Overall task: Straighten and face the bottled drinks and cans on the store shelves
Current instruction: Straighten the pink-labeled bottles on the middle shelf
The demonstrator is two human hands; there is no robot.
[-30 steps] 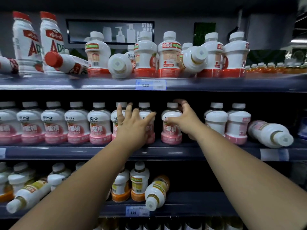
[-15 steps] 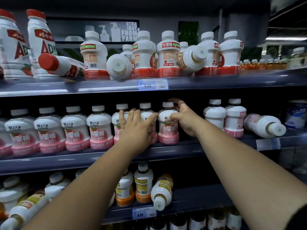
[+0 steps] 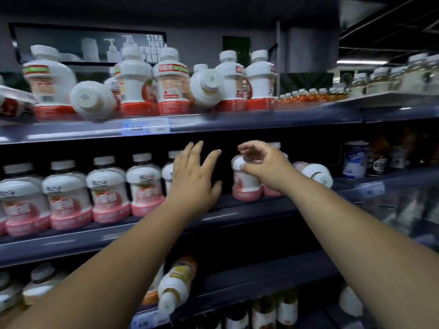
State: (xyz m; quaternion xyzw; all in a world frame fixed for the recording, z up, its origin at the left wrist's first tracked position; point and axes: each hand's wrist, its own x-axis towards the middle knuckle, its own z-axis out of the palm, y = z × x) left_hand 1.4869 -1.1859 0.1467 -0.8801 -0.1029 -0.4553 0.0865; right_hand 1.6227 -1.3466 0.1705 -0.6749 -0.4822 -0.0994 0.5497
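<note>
As your right hand (image 3: 263, 165) curls its fingers and thumb over the top of an upright pink-based bottle (image 3: 244, 186) on the middle shelf (image 3: 237, 217), your left hand (image 3: 194, 184) hovers just left of that bottle, fingers straight and spread, holding nothing. Further left of the bottle stands a row of matching bottles (image 3: 107, 195). To its right a toppled bottle (image 3: 318, 173) lies on its side, cap toward you.
</note>
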